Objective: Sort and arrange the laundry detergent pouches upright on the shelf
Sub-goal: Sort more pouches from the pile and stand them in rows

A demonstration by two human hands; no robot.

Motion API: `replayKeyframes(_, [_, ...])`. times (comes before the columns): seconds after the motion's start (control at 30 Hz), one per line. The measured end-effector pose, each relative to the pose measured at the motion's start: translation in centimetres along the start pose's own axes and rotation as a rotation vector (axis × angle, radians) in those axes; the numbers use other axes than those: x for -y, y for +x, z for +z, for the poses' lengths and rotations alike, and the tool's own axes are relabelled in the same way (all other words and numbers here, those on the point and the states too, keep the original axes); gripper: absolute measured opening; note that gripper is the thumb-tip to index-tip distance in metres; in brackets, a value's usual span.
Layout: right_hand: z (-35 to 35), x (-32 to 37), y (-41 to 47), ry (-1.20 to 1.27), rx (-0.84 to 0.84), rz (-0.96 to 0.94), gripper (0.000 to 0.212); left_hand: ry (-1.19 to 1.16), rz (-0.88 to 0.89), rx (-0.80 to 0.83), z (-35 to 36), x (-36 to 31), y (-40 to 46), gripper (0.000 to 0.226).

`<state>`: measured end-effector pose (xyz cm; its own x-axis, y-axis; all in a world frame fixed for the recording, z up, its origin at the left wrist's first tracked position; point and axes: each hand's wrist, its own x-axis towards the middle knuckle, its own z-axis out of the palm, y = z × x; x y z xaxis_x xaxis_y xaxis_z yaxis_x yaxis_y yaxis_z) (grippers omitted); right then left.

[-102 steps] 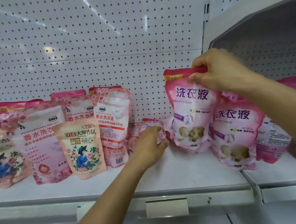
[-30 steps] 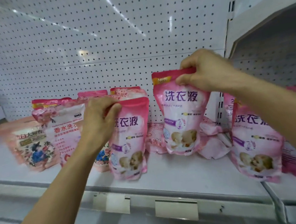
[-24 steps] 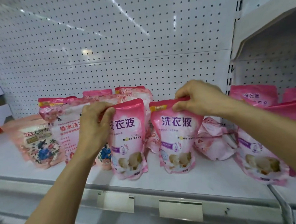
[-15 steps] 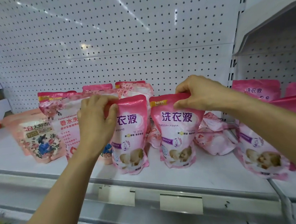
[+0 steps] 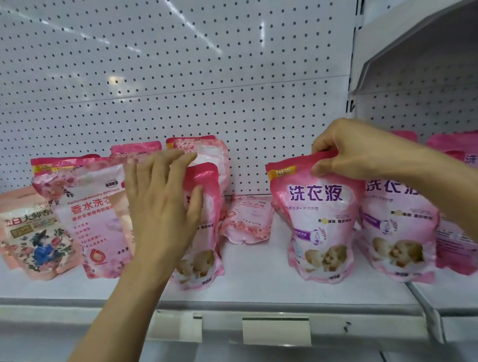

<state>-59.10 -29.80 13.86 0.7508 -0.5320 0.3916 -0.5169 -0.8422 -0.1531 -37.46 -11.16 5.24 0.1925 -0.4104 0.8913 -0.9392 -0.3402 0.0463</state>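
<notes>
While both hands work the same shelf (image 5: 256,288), right hand (image 5: 351,149) pinches the top seal of a pink pouch with the puppy print (image 5: 318,220), fingers curled over the edge, pouch standing upright near the shelf front, long axis vertical, just beside a matching pouch (image 5: 399,226) on its right. Left hand (image 5: 163,203) lies spread and flat, fingers straight, against the face of another puppy-print pouch (image 5: 205,245), also upright near the front edge; grips nothing, only steadies or pushes.

Between the two hands, toward the back panel, lies a small crumpled pink pouch (image 5: 247,218), slumped low instead of standing, long axis tipped back and roughly level with the shelf. Sits behind and between both upright pouches, a little nearer the left hand, which is the free one; likely the next thing to stand up, by a reach to the right and back past the steadied pouch.

Further left stand the rose-print perfume detergent pouch (image 5: 93,216) and the pouch with the blue figure (image 5: 36,246), leaning slightly.
</notes>
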Motion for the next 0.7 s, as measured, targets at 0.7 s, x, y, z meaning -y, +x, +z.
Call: replayKeyframes(0.7, [-2.3, -1.9, -1.0, -0.099, -0.190, 0.036, 0.025, 0.333, 0.158, 0.711, 12.7, -8.2, -2.4, 0.014])
